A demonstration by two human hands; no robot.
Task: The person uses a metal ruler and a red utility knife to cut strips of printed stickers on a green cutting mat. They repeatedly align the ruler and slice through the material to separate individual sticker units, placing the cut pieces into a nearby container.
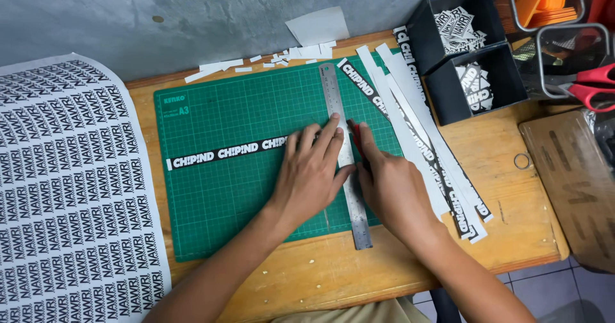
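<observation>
From the head camera we see our left hand (pixel 311 169) spread flat on the steel ruler (pixel 344 156), fingers apart and pressing it down across the printed strip (pixel 224 152) that lies on the green cutting mat (pixel 218 188). The ruler runs from the far edge of the mat toward us, crossing the strip at a right angle, and the strip stretches away to the left from under our palm.

Our right hand (pixel 387 182) sits just beside the ruler on its right edge, its grip closed on a small red knife (pixel 356 138), of which only the tip end shows between thumb and forefinger. The blade meets the ruler's edge near where the strip passes beneath.

To cut well here, we judge that the left fingertips should stay back from the ruler's right edge and bear down evenly so the steel does not pivot, while the knife stays tight against the edge and is drawn toward us in one light pass.

Both forearms come in from the lower edge, angled toward each other, wrists low over the desk (pixel 512 169). Cut strips (pixel 442 169) lie fanned to the right of the mat, a black box (pixel 448 99) of cut labels beyond them, and a large printed sheet (pixel 70 182) hangs at the left.
</observation>
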